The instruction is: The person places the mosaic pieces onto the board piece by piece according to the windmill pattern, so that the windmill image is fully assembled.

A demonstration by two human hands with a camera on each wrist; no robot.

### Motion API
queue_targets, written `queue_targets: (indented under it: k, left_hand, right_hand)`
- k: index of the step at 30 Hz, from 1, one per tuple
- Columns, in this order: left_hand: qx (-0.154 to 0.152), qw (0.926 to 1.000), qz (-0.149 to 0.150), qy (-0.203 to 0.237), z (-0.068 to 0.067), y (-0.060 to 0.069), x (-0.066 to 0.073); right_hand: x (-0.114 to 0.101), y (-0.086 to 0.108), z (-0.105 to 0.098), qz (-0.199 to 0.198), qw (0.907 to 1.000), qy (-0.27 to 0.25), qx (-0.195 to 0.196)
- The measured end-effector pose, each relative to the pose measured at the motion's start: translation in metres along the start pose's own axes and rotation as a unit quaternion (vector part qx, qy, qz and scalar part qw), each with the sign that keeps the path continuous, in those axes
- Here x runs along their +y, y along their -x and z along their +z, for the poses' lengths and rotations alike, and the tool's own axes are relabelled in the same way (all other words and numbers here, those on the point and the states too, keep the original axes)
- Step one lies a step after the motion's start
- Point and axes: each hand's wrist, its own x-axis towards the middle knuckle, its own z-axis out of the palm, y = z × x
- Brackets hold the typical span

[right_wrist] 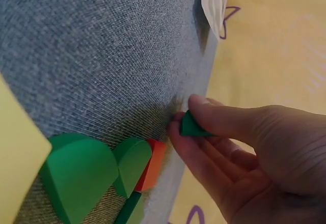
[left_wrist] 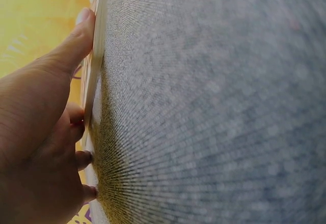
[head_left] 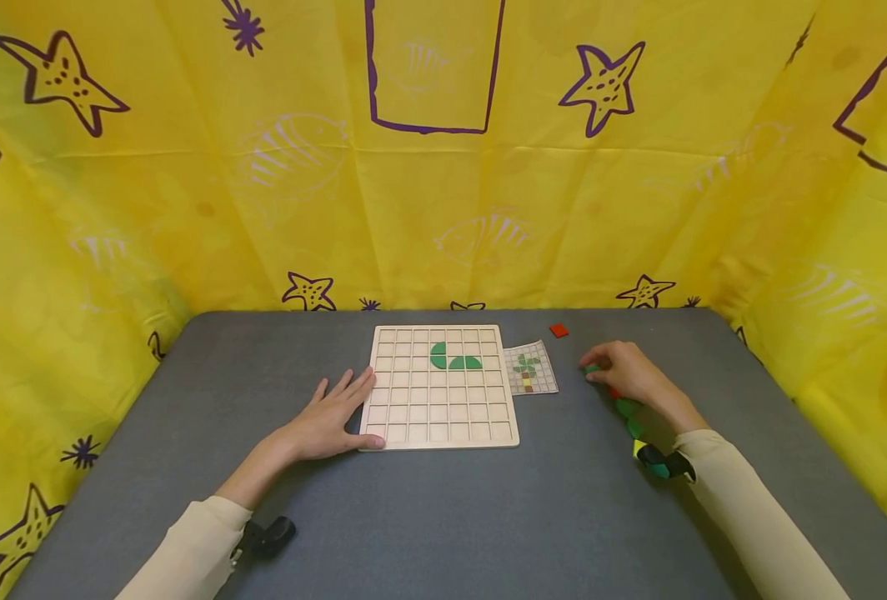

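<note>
A pale wooden grid board [head_left: 418,410] lies on the table, with several green quarter-circle pieces [head_left: 438,362] set in its upper cells. My left hand [head_left: 329,423] rests along the board's left side, fingers spread and straight, thumb at the near corner. In the left wrist view, that thumb [left_wrist: 76,38] lies against the board's edge. To the right of the board, my right hand [head_left: 627,371] pinches a small green piece [right_wrist: 191,126] between thumb and fingers. A printed pattern card [head_left: 542,385] sits between the board and this hand.
Below the right hand is a row of loose pieces: green ones [right_wrist: 79,170], a red one [right_wrist: 152,165] and a yellow one [right_wrist: 18,158]. One red square [head_left: 559,331] lies farther back. A yellow patterned curtain [head_left: 413,225] surrounds the grey table [head_left: 443,525].
</note>
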Motion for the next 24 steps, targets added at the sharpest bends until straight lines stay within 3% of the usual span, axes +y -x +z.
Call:
queue_targets:
  k: [9,17,24]
  left_hand:
    - [-0.001,1.0000,-0.004,-0.004,0.001,0.000,-0.001]
    - [0.001,1.0000,-0.007,-0.006,0.001,-0.001,-0.001]
    - [0.000,1.0000,-0.008,-0.005,0.002,-0.001,-0.002]
  right_hand:
    - [-0.005,-0.006,0.001,-0.007,0.9996,0.001,0.029]
    - [-0.009,-0.009,0.001,-0.020,0.9993,0.000,0.031]
    - [-0.012,-0.011,0.002,-0.019,0.9976,0.003,0.066]
